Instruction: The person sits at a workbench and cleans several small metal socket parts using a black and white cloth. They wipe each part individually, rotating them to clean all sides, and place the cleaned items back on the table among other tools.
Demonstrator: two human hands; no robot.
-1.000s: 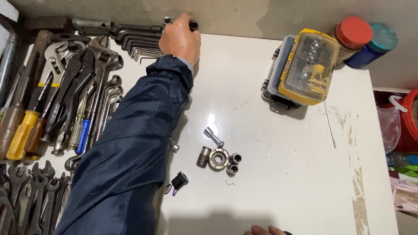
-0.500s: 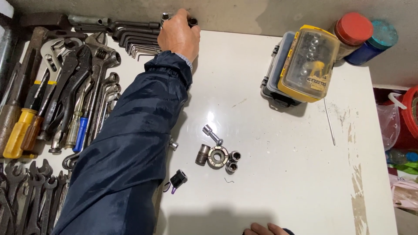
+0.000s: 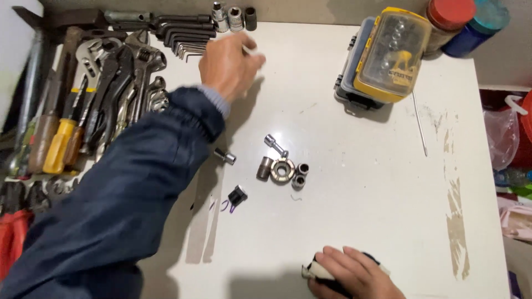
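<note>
left hand (image 3: 230,65): above the table (image 3: 360,221), fingers curled, pinching something small and blurred at the tips; can't tell what
right hand (image 3: 352,274): near table edge, fingers closed over a dark object with a white part (image 3: 317,270)
sockets (image 3: 235,16): three in a row at far edge, beyond left hand
hex keys (image 3: 185,39): just left of left hand
loose parts (image 3: 282,169): small metal cluster mid-table, between both hands
case (image 3: 388,55): yellow-lidded, far right
wrenches, pliers (image 3: 119,88): laid out along left side
</note>
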